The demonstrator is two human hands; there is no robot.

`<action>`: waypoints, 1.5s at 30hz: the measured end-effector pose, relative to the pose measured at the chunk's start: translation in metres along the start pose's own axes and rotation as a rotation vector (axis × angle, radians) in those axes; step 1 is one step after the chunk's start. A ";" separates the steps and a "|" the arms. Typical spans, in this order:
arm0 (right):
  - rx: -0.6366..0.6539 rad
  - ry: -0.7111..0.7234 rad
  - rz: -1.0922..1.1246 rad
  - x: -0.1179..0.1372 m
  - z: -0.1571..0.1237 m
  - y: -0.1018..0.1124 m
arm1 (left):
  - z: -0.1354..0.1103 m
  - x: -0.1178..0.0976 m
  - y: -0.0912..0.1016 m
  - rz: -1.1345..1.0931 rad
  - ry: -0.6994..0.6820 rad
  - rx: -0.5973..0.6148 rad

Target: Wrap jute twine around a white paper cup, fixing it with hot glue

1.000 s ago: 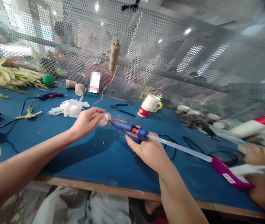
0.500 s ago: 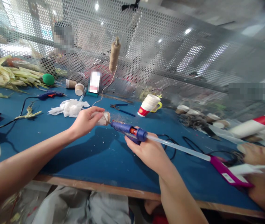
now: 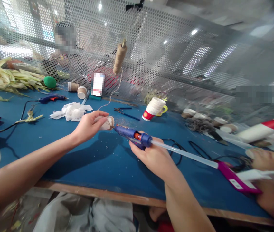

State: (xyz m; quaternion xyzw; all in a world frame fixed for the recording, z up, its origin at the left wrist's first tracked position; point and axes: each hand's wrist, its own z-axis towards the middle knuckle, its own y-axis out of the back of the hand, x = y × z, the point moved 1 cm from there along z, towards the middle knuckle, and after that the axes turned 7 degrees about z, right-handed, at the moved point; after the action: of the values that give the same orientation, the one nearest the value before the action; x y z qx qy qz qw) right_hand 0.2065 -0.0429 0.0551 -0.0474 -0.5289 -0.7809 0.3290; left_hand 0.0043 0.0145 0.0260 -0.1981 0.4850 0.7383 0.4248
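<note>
My left hand (image 3: 88, 125) is closed around a small paper cup (image 3: 108, 123), lying sideways in the fingers with one end turned toward the right. In my right hand (image 3: 155, 156) is a blue hot glue gun (image 3: 126, 132), its nozzle at the cup's end; whether it touches I cannot tell. A long clear glue stick (image 3: 185, 153) sticks out of the gun's back. Twine (image 3: 114, 91) runs down from a hanging spool (image 3: 120, 59) to behind my left hand; its lower end is hidden.
Pliers (image 3: 127, 113) and stacked paper cups (image 3: 154, 109) lie beyond my hands. A second glue gun (image 3: 52, 98), crumpled white plastic (image 3: 71, 111) and corn husks (image 3: 8, 75) are left. A purple power strip (image 3: 235, 180) and another person's hand (image 3: 267, 158) are at right.
The twine spool has swung slightly to the right and tilted more, and its strand has shifted with it. Both hands, the cup and the glue gun stay almost in place.
</note>
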 end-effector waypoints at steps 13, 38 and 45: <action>-0.020 0.017 -0.033 -0.002 -0.001 0.001 | -0.002 0.000 0.002 0.012 -0.068 -0.058; -0.116 0.080 -0.067 -0.009 0.000 0.004 | -0.007 -0.001 -0.002 0.076 -0.313 -0.056; -0.131 0.155 -0.158 -0.010 0.001 0.004 | -0.008 -0.001 -0.004 0.100 -0.460 -0.085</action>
State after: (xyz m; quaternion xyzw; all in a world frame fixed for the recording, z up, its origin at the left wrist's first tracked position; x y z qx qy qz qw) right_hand 0.2164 -0.0379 0.0547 0.0336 -0.4517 -0.8386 0.3028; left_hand 0.0072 0.0075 0.0205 -0.0182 0.3531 0.8039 0.4782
